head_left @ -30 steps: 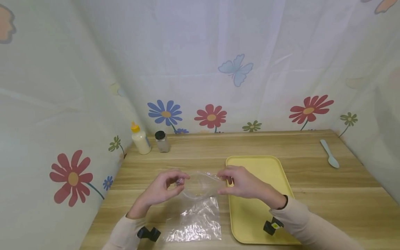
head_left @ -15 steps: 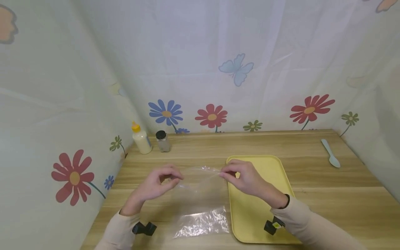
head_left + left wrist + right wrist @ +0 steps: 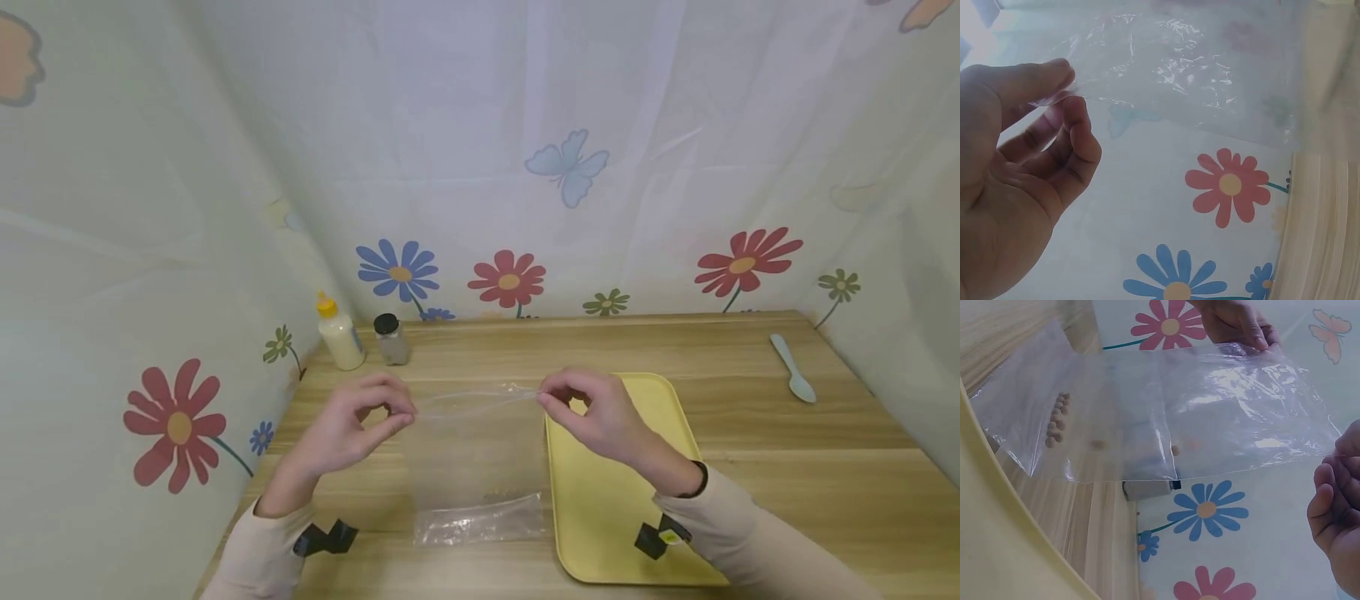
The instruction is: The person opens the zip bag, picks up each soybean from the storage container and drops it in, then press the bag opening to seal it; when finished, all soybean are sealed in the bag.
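Observation:
A clear plastic bag (image 3: 480, 458) hangs stretched between both hands above the table. My left hand (image 3: 360, 421) pinches one top corner between thumb and fingers. At the other corner, beside the yellow tray, my right hand (image 3: 596, 412) pinches the rim. The mouth shows as a narrow slit. In the right wrist view, several small round brown balls (image 3: 1058, 419) lie in a row near the bag's lower end. The left wrist view shows the left fingertips (image 3: 1063, 75) gripping the film's edge.
A yellow tray (image 3: 600, 533) lies under the right forearm. At the back left stand a bottle with an orange-yellow cap (image 3: 342, 342) and a small jar with a black lid (image 3: 393, 342). A pale blue spoon (image 3: 793, 371) lies far right. Flowered curtains (image 3: 480, 167) enclose the table.
Both hands have risen and moved apart, the left one leftward. The bag has lifted with them, and its mouth has gone from a wide round opening to a thin slit.

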Motion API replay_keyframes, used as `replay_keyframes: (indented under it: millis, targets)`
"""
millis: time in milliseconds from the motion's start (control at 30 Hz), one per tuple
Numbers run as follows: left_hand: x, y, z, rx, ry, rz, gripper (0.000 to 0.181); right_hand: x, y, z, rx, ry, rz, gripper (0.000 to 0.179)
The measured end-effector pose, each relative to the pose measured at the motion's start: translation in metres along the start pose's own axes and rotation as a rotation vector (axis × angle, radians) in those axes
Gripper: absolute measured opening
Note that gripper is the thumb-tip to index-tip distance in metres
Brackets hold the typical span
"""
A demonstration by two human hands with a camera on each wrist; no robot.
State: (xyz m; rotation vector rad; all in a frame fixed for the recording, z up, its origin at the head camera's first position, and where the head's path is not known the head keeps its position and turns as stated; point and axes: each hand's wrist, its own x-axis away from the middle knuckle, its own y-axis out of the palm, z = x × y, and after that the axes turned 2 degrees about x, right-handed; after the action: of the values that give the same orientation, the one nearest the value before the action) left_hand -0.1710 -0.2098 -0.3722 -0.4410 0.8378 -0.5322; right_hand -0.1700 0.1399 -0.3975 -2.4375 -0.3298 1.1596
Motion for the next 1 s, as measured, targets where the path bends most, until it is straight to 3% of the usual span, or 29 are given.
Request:
replay_keyframes:
  millis: [167,300,433,567,833,1000]
  targets:
    - [-0.002,0.0,0.003,0.021,0.026,0.052,0.025,0.0,-0.002,-0.005,-0.052,0.024,-0.006,0.006]
    - [-0.003,0.001,0.006,0.001,-0.018,0.086,0.029,-0.001,-0.002,-0.007,-0.06,0.012,0.001,0.014]
    - [-0.005,0.0,0.01,-0.149,-0.091,0.086,0.043,-0.001,-0.002,-0.008,-0.053,0.006,-0.005,0.015]
    - [-0.01,0.004,0.018,-0.321,-0.103,0.078,0.047,-0.001,-0.001,-0.007,-0.047,0.001,-0.008,0.014]
    - [-0.042,0.027,0.046,-0.505,-0.091,-0.044,0.053,-0.001,0.003,-0.006,-0.062,-0.02,0.006,0.014]
    - [-0.071,0.047,0.052,-0.576,-0.119,-0.149,0.049,-0.001,0.007,-0.007,-0.046,-0.028,0.011,0.016]
